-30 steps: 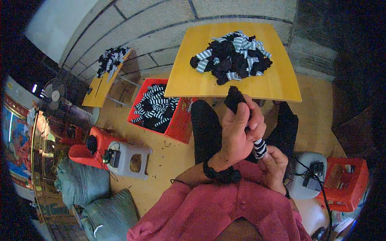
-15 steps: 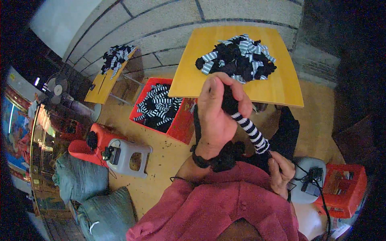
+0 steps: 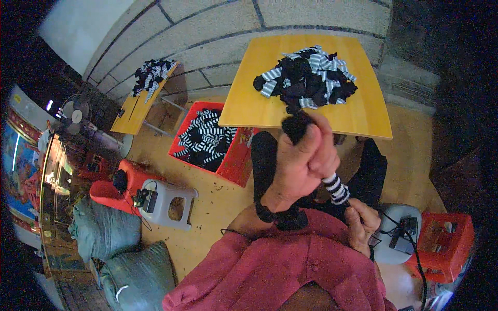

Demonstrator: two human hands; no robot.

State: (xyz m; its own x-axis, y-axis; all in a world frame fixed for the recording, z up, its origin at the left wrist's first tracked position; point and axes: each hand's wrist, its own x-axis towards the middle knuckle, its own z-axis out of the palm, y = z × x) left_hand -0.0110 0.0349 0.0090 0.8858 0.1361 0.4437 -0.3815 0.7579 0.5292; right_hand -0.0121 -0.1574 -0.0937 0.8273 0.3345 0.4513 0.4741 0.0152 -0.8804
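Note:
A knit tube with black-and-white stripes (image 3: 336, 189) and a black fuzzy end stretches between my hands in front of my lap. My left hand (image 3: 306, 163) is closed around its upper part, and the black end (image 3: 296, 127) pokes out above the thumb. Lower and to the right, my right hand (image 3: 361, 224) pinches the tube's lower end. Something dark and thin shows there, mostly hidden by the fingers. Around my left wrist sits a black fuzzy band (image 3: 290, 218).
Ahead, a yellow table (image 3: 249, 111) bears a heap of black and striped knit pieces (image 3: 311, 78). A red bin (image 3: 236, 168) of striped pieces stands left of it. Grey stool (image 3: 179, 210) and stuffed sacks (image 3: 137, 274) are at left; a red crate (image 3: 446, 243) is at right.
My left hand has slid down along the striped tube toward my right hand and closed round it, covering more of the stripes. My right hand has stayed about where it was.

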